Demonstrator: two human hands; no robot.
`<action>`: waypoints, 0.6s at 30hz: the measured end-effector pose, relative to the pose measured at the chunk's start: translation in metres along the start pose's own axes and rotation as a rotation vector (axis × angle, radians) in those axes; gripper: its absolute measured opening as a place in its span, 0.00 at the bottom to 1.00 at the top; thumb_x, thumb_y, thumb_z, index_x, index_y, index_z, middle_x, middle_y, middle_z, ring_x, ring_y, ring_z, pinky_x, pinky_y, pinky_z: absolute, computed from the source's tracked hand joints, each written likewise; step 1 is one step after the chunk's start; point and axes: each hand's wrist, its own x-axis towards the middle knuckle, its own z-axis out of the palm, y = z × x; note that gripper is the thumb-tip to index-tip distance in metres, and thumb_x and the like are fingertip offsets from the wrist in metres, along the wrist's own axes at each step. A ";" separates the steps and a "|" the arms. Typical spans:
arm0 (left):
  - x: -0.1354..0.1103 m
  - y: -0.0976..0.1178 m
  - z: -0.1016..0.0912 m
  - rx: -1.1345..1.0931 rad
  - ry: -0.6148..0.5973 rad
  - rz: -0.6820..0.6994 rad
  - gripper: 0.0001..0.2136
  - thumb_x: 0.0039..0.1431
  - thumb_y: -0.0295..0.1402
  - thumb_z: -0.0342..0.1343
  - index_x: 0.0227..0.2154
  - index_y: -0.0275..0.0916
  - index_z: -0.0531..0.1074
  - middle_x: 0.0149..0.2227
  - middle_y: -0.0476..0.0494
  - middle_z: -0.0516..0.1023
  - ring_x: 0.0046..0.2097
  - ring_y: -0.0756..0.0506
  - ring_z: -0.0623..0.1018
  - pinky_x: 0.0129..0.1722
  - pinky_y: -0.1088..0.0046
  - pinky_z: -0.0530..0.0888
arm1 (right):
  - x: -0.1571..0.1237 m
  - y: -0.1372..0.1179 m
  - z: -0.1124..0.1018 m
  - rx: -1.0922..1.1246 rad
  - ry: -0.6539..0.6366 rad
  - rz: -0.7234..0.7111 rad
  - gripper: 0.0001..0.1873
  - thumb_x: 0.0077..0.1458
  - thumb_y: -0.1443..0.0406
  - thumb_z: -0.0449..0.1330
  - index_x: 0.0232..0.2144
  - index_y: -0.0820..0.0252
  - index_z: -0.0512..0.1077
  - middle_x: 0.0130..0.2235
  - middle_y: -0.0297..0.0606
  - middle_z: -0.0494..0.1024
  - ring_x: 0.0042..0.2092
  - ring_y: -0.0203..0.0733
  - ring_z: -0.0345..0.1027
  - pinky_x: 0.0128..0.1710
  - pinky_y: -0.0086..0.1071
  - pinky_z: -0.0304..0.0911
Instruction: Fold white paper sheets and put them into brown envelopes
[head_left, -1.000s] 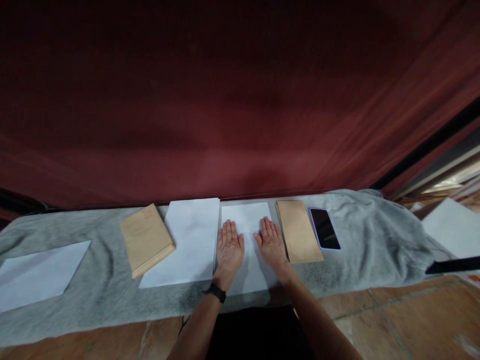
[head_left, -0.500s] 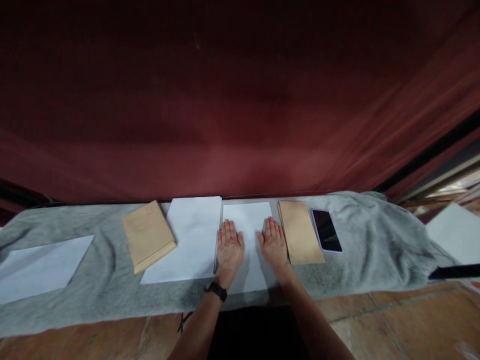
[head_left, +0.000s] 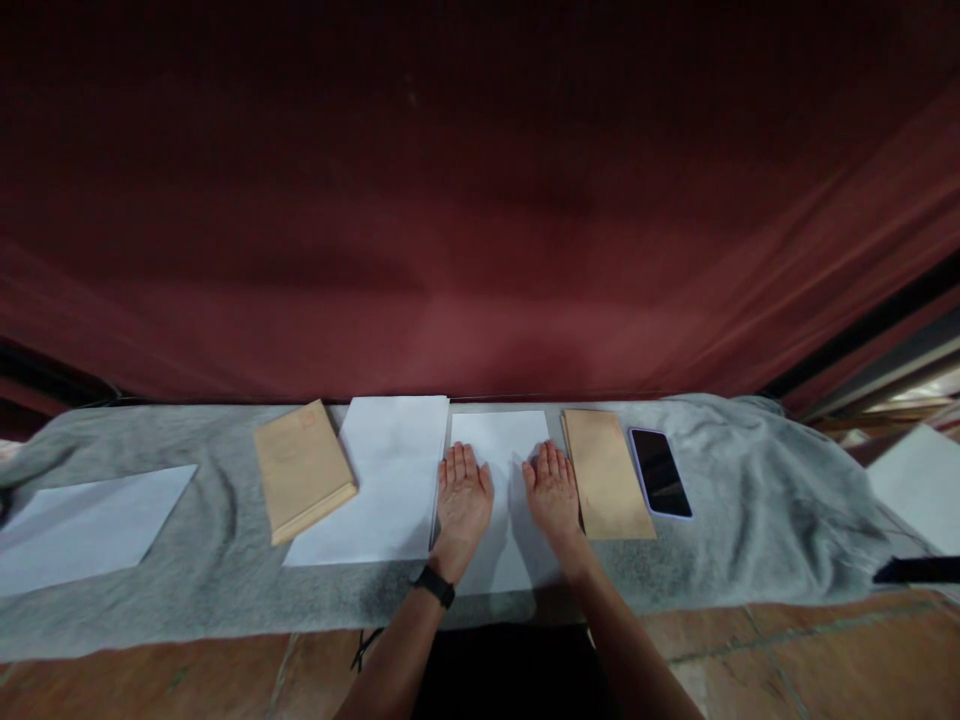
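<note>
My left hand [head_left: 465,500] lies open over the left edge of a white sheet of paper [head_left: 501,560], its thumb pointing inward. A black band circles that wrist. My right hand [head_left: 553,495] rests flat at the sheet's right edge, fingers extended and holding nothing. Close beside it lies a stack of brown envelopes [head_left: 611,480]. Left of my left hand is a larger stack of white paper [head_left: 394,480]. A thicker bundle of brown envelopes [head_left: 304,470] sits tilted, overlapping that stack's left side.
A grey cloth [head_left: 225,590] covers the long narrow surface. A phone [head_left: 660,472] with a purple edge lies right of the envelopes. Another white sheet [head_left: 90,525] is at far left. A dark red panel [head_left: 480,250] rises behind; tiled floor [head_left: 750,660] shows in front.
The view has tilted slightly, so things on the right sit a little lower and further right. Both hands keep their flat pose on the sheet.
</note>
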 end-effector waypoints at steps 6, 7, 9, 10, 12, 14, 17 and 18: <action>0.005 0.007 0.000 -0.020 -0.030 0.096 0.27 0.69 0.35 0.38 0.67 0.26 0.56 0.68 0.30 0.59 0.71 0.38 0.55 0.68 0.52 0.56 | 0.013 -0.009 -0.005 0.047 -0.085 -0.050 0.29 0.72 0.59 0.40 0.66 0.71 0.59 0.66 0.53 0.63 0.68 0.50 0.54 0.65 0.47 0.52; 0.007 0.009 0.000 -0.025 -0.049 0.126 0.27 0.69 0.35 0.38 0.67 0.28 0.56 0.69 0.31 0.58 0.71 0.38 0.55 0.69 0.53 0.56 | 0.016 -0.012 -0.005 0.060 -0.110 -0.075 0.29 0.72 0.59 0.39 0.66 0.69 0.59 0.67 0.51 0.62 0.68 0.49 0.53 0.66 0.46 0.51; 0.013 0.013 -0.001 -0.028 -0.094 0.192 0.26 0.69 0.34 0.38 0.67 0.30 0.57 0.69 0.35 0.58 0.71 0.39 0.54 0.69 0.54 0.56 | 0.023 -0.016 -0.005 0.084 -0.159 -0.136 0.28 0.72 0.60 0.39 0.66 0.68 0.60 0.67 0.47 0.62 0.69 0.47 0.52 0.67 0.45 0.49; 0.016 0.015 -0.001 -0.025 -0.116 0.221 0.26 0.69 0.33 0.38 0.67 0.31 0.57 0.69 0.36 0.57 0.71 0.39 0.53 0.69 0.54 0.55 | 0.026 -0.018 -0.005 0.096 -0.179 -0.163 0.28 0.72 0.61 0.38 0.65 0.67 0.60 0.67 0.46 0.62 0.69 0.46 0.51 0.68 0.44 0.48; 0.022 0.016 -0.002 -0.010 -0.162 0.257 0.25 0.69 0.32 0.37 0.67 0.32 0.58 0.70 0.38 0.57 0.71 0.39 0.53 0.70 0.55 0.54 | 0.032 -0.019 -0.003 0.114 -0.210 -0.201 0.27 0.72 0.61 0.38 0.65 0.65 0.61 0.67 0.45 0.62 0.69 0.44 0.51 0.68 0.44 0.47; 0.029 0.016 -0.002 0.011 -0.199 0.266 0.25 0.70 0.32 0.36 0.67 0.32 0.58 0.70 0.39 0.56 0.71 0.39 0.53 0.70 0.55 0.54 | 0.038 -0.018 0.000 0.117 -0.229 -0.215 0.27 0.72 0.61 0.38 0.65 0.63 0.61 0.67 0.44 0.62 0.69 0.44 0.51 0.68 0.44 0.46; 0.039 0.013 -0.001 0.035 -0.235 0.291 0.25 0.70 0.32 0.36 0.67 0.33 0.58 0.70 0.41 0.56 0.71 0.39 0.53 0.70 0.56 0.53 | 0.045 -0.016 0.006 0.097 -0.244 -0.235 0.27 0.72 0.59 0.39 0.65 0.61 0.61 0.68 0.43 0.61 0.69 0.46 0.51 0.68 0.46 0.46; 0.042 0.012 0.000 0.039 -0.240 0.302 0.25 0.70 0.32 0.37 0.67 0.34 0.58 0.70 0.41 0.56 0.71 0.40 0.52 0.70 0.56 0.53 | 0.047 -0.015 0.008 0.089 -0.245 -0.243 0.27 0.72 0.59 0.39 0.65 0.61 0.61 0.68 0.42 0.61 0.69 0.47 0.51 0.68 0.46 0.46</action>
